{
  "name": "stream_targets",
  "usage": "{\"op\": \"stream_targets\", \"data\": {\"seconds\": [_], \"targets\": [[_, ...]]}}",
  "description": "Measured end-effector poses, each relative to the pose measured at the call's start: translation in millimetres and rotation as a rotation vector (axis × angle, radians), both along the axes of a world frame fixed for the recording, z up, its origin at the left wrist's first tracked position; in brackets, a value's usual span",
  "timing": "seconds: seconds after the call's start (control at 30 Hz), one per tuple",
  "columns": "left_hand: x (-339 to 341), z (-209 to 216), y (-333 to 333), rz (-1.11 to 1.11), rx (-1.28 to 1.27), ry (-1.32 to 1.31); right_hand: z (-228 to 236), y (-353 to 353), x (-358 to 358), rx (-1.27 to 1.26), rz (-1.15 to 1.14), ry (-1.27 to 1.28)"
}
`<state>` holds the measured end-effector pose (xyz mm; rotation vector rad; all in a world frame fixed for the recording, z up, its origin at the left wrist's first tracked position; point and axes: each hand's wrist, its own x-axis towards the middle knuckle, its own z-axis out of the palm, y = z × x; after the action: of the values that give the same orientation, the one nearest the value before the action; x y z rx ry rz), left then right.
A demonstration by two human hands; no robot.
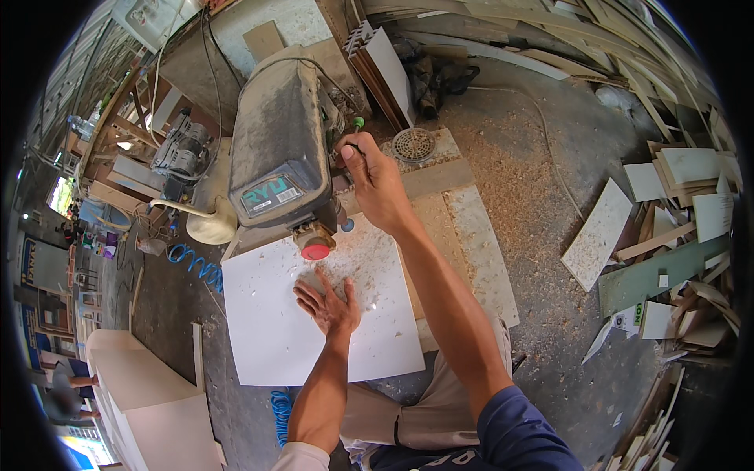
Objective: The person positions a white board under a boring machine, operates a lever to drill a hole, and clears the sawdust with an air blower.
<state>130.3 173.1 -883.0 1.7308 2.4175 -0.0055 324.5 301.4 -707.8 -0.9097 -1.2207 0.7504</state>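
A dusty grey drill press (275,149) stands before me, with a red button (316,251) at its front. My right hand (369,177) is closed round a feed handle on the machine's right side; most of that handle is hidden inside the fist. Just beyond the fist shows a green knob (358,123). Under the machine's head lies a white board (314,353), strewn with wood shavings. My left hand (331,308) rests flat on it, fingers spread, a little nearer to me than the red button. The drill bit itself cannot be made out.
Beneath the board is a wooden work surface (479,259). Board offcuts (597,235) pile up at the right. A coiled blue hose (200,267) hangs at the left, near a pale cabinet-like box (161,400). A round grate (414,145) sits behind my right hand. Sawdust covers the floor.
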Motion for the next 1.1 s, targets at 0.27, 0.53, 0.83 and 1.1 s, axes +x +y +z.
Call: {"op": "stream_targets", "data": {"seconds": [0.27,0.53,0.83,1.1], "targets": [[-0.5,1.5,-0.7,-0.007,0.003,-0.002,0.9,-2.6,-0.3,-0.001,-0.004,-0.005],[0.1,1.9,0.0,-0.006,-0.007,-0.004,-4.6,-1.2,0.0,0.016,0.013,0.020],[-3.0,-0.9,0.0,-0.005,0.005,-0.009,-2.7,-5.3,1.5,-0.032,0.053,0.006],[-0.3,1.0,-0.1,-0.009,0.005,-0.003,-8.9,-3.0,3.0,0.057,0.038,0.015]]}}
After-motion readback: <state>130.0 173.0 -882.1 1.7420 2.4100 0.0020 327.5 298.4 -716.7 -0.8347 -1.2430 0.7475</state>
